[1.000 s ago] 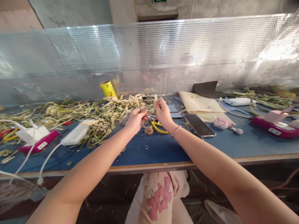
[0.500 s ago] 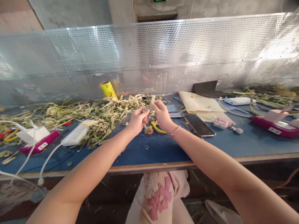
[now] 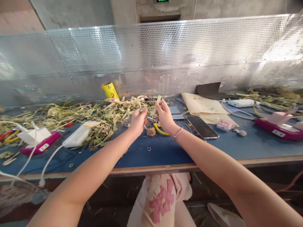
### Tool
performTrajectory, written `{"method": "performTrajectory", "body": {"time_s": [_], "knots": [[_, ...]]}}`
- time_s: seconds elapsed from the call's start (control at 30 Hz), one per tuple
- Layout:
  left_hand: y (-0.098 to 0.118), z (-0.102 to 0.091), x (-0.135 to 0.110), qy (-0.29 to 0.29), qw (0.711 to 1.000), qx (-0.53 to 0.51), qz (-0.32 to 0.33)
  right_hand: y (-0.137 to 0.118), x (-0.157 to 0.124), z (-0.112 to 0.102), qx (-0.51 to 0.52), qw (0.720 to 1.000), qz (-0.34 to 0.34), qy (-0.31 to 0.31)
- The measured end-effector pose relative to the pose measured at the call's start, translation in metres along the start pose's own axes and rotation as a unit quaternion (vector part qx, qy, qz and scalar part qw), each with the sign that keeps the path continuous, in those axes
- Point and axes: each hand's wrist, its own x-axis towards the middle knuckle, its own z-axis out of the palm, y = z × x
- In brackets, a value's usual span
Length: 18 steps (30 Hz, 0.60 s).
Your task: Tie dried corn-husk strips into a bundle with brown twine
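My right hand (image 3: 164, 116), with a bracelet at the wrist, pinches a pale green flat strip (image 3: 158, 100) that sticks up above the thumb. To its left, a small gap away, my left hand (image 3: 138, 119) is closed with thumb and fingers together. What it holds is too small to make out. On the blue table (image 3: 142, 154) just below the hands lies a brown, fibrous ball (image 3: 151, 131). A tool with a yellow handle (image 3: 161, 130) is partly hidden behind my right hand.
Dried plant stalks and leaves (image 3: 104, 126) heap up at left, near a yellow tube (image 3: 110, 91). A phone (image 3: 203, 127), a pink earphone case (image 3: 224, 124) and brown paper (image 3: 203, 104) lie at right. Magenta power strips (image 3: 279, 132) sit at both sides. A perforated metal screen (image 3: 151, 56) stands behind.
My hands have moved apart a little, the left one slightly leftward. More of the pale strip shows at my right hand, shifted slightly right.
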Motion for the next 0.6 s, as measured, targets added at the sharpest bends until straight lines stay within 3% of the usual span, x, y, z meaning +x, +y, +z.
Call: {"method": "performTrajectory", "body": {"time_s": [0.33, 0.6], "knots": [[-0.0091, -0.0081, 0.0095, 0.016, 0.997, 0.064, 0.048, -0.0024, -0.0002, -0.0013, -0.021, 0.999, -0.021, 0.020], [-0.0052, -0.0064, 0.0052, -0.040, 0.991, 0.111, 0.055, -0.0012, 0.0031, -0.0059, -0.047, 0.996, -0.027, 0.070]]}}
